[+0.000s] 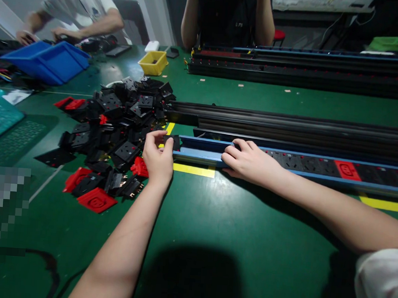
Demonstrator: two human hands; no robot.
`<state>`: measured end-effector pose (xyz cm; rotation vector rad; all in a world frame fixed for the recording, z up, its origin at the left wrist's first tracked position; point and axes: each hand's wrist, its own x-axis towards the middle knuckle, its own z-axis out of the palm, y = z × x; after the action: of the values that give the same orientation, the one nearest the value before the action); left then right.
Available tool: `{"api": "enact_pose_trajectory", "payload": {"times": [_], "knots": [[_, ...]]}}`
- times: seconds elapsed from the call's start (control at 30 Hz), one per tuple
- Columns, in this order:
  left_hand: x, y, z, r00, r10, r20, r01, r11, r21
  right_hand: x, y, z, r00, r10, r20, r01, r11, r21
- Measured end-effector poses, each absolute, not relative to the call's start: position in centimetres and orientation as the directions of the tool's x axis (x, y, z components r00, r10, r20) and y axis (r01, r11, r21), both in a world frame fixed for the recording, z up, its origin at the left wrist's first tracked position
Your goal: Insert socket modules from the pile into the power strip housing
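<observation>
A long blue metal channel (201, 155) lies across the green table, with a row of black socket modules (307, 164) and one red socket module (347, 170) seated in its right part. At the channel's left end, my left hand (158, 160) is closed, pinching a black socket module (175, 142) between thumb and fingers. My right hand (249, 161) curls over the channel where the row of modules begins; its fingertips are partly hidden. Bare blue channel shows between the hands. Beside my left hand lies a heap of loose black socket modules (111, 104), with several red ones (97, 199) among them.
Black rails (289, 126) lie just behind the channel, and more rails (293, 74) farther back. A blue bin (51, 61), a yellow box (153, 63) and a teal basket (0, 117) stand left. Yellow tape (194, 169) marks the table. Two other people are across the table.
</observation>
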<state>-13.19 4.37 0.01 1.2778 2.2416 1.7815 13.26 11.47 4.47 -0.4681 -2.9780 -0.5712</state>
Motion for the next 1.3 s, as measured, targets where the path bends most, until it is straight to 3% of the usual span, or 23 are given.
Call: {"api": "enact_pose_trajectory", "payload": {"times": [0.27,0.9,1.13,1.3], "knots": [[-13.4,4.5,-0.2,-0.720,0.474,0.506,0.581,0.014,0.814,13.2,11.5,4.5,-0.951,0.287,0.118,0.310,0.880,0.359],[-12.2,3.7,1.1,-0.676,0.609,0.416,0.640,0.205,0.741,13.2,11.6,4.2,-0.953,0.270,0.135,0.301,0.886,0.352],[-13.6,4.4,-0.3,-0.765,0.528,0.369,0.486,0.097,0.869,13.3,11.6,4.3,-0.954,0.265,0.139,0.298,0.881,0.369],[-13.5,4.3,-0.1,-0.711,0.576,0.403,0.589,0.174,0.789,13.3,11.7,4.2,-0.954,0.267,0.140,0.300,0.883,0.360]]}}
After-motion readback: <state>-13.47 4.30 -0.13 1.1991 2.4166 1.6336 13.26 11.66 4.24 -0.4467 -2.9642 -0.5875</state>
